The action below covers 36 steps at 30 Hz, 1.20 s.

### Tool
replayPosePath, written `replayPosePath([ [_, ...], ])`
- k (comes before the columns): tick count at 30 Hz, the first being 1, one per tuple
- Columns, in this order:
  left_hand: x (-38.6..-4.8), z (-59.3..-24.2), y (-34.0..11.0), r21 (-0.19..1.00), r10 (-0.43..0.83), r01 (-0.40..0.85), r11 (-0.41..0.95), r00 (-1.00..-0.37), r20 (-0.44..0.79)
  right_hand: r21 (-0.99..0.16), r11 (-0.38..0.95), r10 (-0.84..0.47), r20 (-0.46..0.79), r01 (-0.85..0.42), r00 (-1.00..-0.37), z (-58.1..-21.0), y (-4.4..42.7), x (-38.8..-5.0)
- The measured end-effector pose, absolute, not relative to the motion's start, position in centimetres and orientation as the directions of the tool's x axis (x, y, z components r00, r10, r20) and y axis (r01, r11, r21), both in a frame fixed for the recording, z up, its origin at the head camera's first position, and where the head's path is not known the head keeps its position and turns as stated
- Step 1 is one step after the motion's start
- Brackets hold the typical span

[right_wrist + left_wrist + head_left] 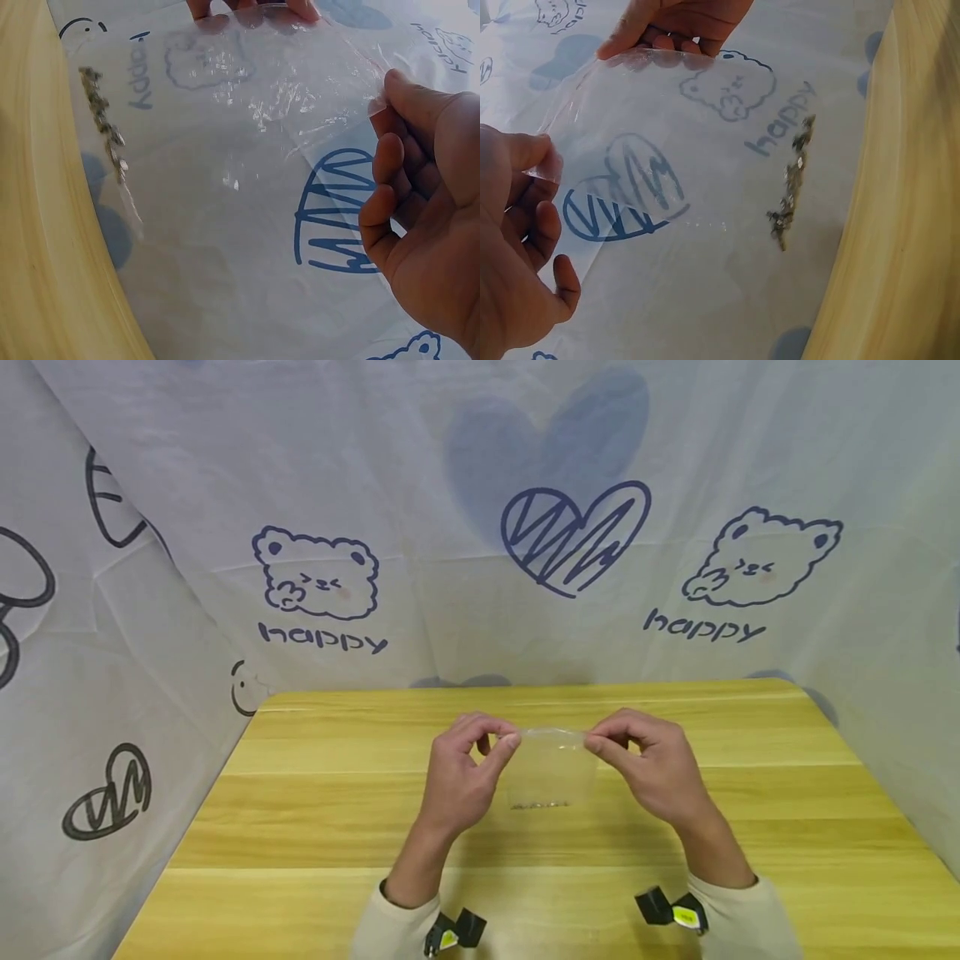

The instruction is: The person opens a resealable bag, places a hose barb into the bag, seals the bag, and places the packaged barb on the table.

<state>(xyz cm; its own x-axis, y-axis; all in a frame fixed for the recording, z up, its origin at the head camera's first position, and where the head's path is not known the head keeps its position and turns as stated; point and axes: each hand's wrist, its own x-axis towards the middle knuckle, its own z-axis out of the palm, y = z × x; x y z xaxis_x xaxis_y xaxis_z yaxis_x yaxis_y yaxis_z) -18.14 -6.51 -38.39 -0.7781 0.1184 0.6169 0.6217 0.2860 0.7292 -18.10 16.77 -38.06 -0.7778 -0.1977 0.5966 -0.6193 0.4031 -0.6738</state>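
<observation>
A clear plastic bag (551,772) hangs upright between both hands, above the wooden table. My left hand (463,768) pinches one top corner between thumb and fingers. At the other top corner, my right hand (654,764) pinches the bag's edge the same way. Small dark, shiny metallic-looking bits (793,184) lie in a line along the bag's bottom; their exact kind is too small to tell. In the right wrist view, the same row of bits (103,124) shows through the film. Whether the bag's mouth is sealed, I cannot tell.
The wooden table (315,810) spreads under the hands. White cloth (450,610) with printed bears and hearts hangs behind it and along both sides. Small black devices (671,910) are attached at both wrists, by the light sleeves (742,918).
</observation>
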Motion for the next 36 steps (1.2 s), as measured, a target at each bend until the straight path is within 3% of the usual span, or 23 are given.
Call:
replayPosePath([
  [11,-18.4,-38.5,-7.1,0.630,0.196,0.687,0.363,-0.717,0.669,-0.686,0.395,-0.216,0.577,-0.611,-0.788,-38.2,16.3,-18.2],
  [17,-18.5,-38.6,-7.2,0.629,0.221,0.679,0.379,-0.726,0.651,-0.693,0.389,-0.224,0.569,-0.608,-0.792,-38.6,16.0,-18.2],
  [28,-18.4,-38.6,-7.3,0.582,0.289,0.719,0.379,-0.690,0.664,-0.687,0.374,-0.261,0.567,-0.623,-0.782,-38.9,15.4,-18.2],
  [36,-18.4,-38.4,-7.3,0.487,0.317,0.747,0.452,-0.645,0.696,-0.686,0.346,-0.284,0.573,-0.640,-0.769,-38.7,15.0,-18.1],
])
